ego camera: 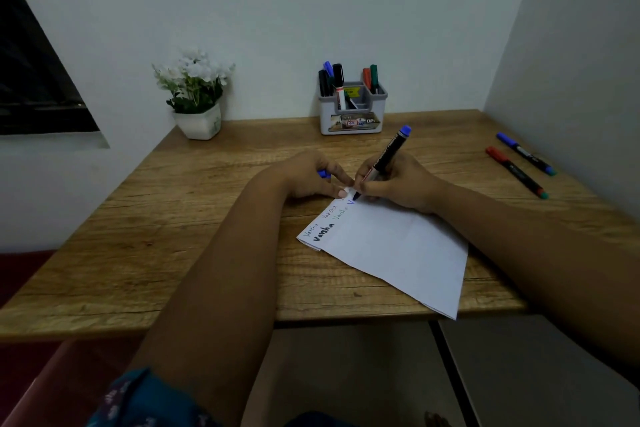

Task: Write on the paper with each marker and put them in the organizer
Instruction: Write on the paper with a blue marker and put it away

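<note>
A white sheet of paper (398,246) lies angled on the wooden table (173,218), with several handwritten words along its far left edge. My right hand (398,184) grips a blue marker (389,152), its tip touching the paper's top corner beside a fresh blue stroke. My left hand (311,177) holds the marker's blue cap (323,173) in curled fingers while a fingertip presses the paper's corner. The grey organizer (351,114) stands at the back of the table with several markers upright in it.
A blue marker (524,153) and a red marker (516,172) lie side by side at the table's right edge. A white pot of white flowers (199,104) stands at the back left. Walls close in behind and on the right.
</note>
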